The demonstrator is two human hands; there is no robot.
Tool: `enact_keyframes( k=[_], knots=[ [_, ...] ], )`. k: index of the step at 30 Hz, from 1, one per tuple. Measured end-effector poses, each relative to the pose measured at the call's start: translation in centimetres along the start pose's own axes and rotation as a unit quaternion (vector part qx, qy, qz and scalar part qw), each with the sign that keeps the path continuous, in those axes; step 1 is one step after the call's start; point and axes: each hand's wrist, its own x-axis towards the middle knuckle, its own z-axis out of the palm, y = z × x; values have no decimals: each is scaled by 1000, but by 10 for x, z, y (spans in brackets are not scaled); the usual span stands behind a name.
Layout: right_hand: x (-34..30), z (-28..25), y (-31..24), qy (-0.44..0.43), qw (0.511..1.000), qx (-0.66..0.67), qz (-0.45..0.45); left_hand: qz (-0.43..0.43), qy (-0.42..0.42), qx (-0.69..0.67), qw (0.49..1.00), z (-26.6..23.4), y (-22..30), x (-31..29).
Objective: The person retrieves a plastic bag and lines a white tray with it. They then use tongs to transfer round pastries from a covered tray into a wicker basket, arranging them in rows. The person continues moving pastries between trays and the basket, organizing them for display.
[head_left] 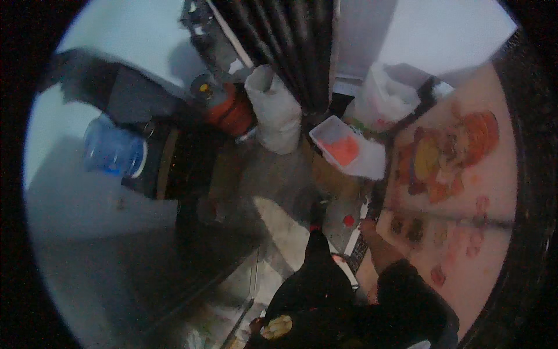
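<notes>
My right hand (379, 247) reaches forward from a dark sleeve, beside a pink printed panel (465, 232). Its fingers lie near the panel's dark inner edge, but blur hides whether they touch it or grip anything. A small round red spot (349, 220) shows just left of those fingertips. Low in the picture, a dim skin-toned patch that may be my left hand (256, 325) sits against my dark clothing, beside a yellowish patch (276, 327). Its fingers cannot be made out.
Ahead stand a white sack (274, 113), a reddish-orange object (233, 110) and a dark curtain (302, 52). A translucent tub (340, 145) with red contents and a white plastic bag (386, 99) are at right. A blue water jug (113, 148) is at left. A metal-edged surface (221, 302) lies lower left.
</notes>
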Motion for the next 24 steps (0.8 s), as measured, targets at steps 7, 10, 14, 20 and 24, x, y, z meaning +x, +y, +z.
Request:
enact_keyframes(
  k=[7,10,14,20,24],
  knots=[
    [209,-91,-13,153,985,-48,67,-99,10,18,995,-16,135,15],
    [255,-97,-11,158,979,-59,112,-120,13,33,992,-23,177,29],
    [285,-100,-7,150,973,-58,164,-131,6,56,990,-25,234,51],
    [301,-85,10,156,964,-28,214,-116,-16,101,988,-29,293,91],
    [305,-75,24,169,960,0,223,-101,-25,141,984,-40,323,119]
  ],
)
